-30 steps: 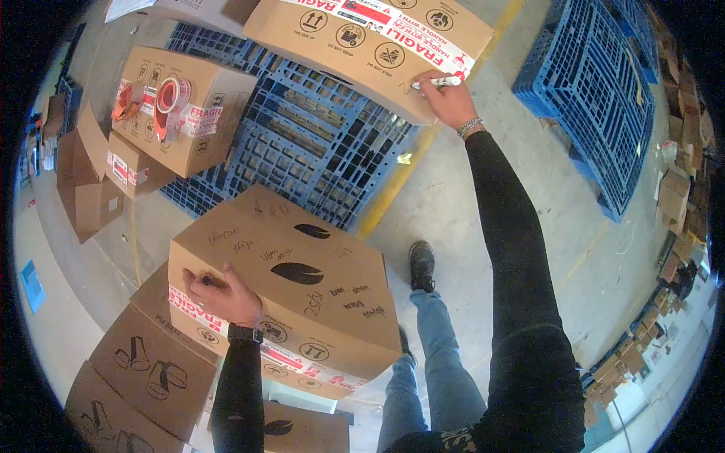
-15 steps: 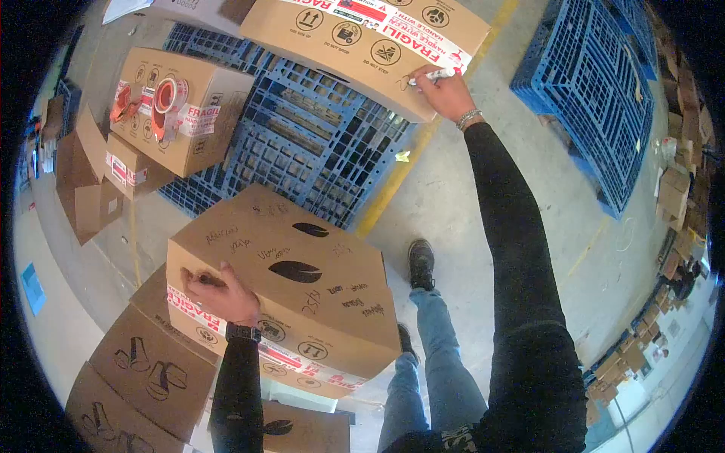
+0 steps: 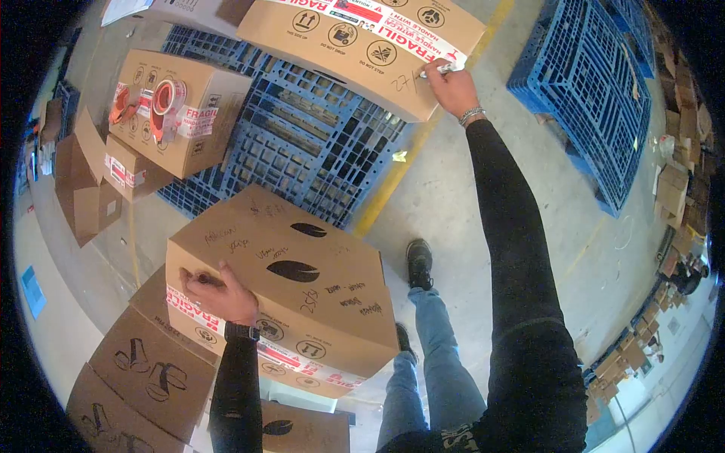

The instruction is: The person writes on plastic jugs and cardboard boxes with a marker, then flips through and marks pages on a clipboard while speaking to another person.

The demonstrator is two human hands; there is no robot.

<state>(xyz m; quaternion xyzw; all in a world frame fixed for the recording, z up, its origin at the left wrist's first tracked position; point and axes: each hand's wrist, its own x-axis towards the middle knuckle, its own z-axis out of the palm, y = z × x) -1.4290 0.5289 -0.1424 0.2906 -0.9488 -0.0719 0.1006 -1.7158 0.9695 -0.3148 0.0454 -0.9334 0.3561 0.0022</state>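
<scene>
My right hand (image 3: 455, 92) is closed around a white marker (image 3: 444, 68), its tip at the face of a large cardboard box (image 3: 355, 57) with FRAGILE tape at the top. Handwriting that looks like "27/" shows on that box, just left of the marker. At lower left my left hand (image 3: 223, 296) rests on another big cardboard box (image 3: 332, 264), which bears handwriting and black leaf-shaped marks. The fingers of this hand are at the box's hand hole, with the fingertips partly hidden.
Blue pallets (image 3: 302, 136) lie between the boxes, and more blue pallets (image 3: 589, 98) are stacked at upper right. A tape dispenser (image 3: 168, 109) is on a taped box (image 3: 200, 113) at left. Below it are an open carton (image 3: 83, 189) and brown cardboard (image 3: 151, 362).
My right hand has moved slightly right along the box with the marker. More handwriting is visible on that box. My left hand stays at the hand hole.
</scene>
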